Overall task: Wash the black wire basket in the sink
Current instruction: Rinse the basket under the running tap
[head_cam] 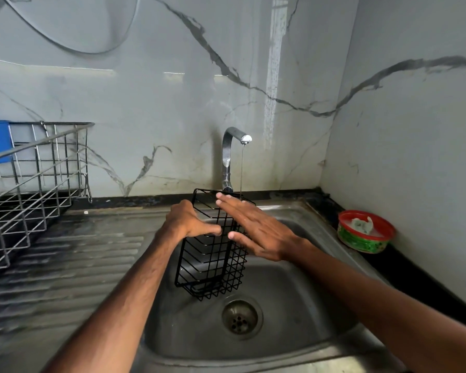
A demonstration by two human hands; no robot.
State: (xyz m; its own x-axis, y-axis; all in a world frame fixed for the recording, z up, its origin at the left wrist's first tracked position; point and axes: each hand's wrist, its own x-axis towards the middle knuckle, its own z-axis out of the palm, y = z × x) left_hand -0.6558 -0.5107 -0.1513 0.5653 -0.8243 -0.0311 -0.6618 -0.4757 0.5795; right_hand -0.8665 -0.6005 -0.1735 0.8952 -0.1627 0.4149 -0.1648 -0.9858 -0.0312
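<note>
- The black wire basket [211,251], a tall rectangular grid of thin rods, is held tilted in mid-air at the centre of the frame, above the bowl of the stainless steel sink [293,305].
- Its open top end is raised toward the chrome tap [228,157]; its lower end hangs just above and left of the round metal drain [240,317], apart from it.
- The left hand [189,219] is closed around the upper left edge of the basket, with the thumb stretched across the front wires and the other fingers hidden behind the rim.
- The right hand [256,230] is laid flat against the right side of the basket, fingers straight and close together, pointing toward the tap; nothing is gripped by it.
- A thin stream of water [242,170] is seen falling from the spout onto the right fingertips and the basket's top rim.
- Both forearms are stretched in from the lower corners of the frame.
- Open sink room is left below and to the right of the basket.
- The ribbed steel drainboard [65,265] lies at the left, with a silver wire dish rack [33,189] at its far left edge.
- A round red-rimmed green tub [366,232] is set on the black counter edge [414,270] at the right, well apart from the hands.
</note>
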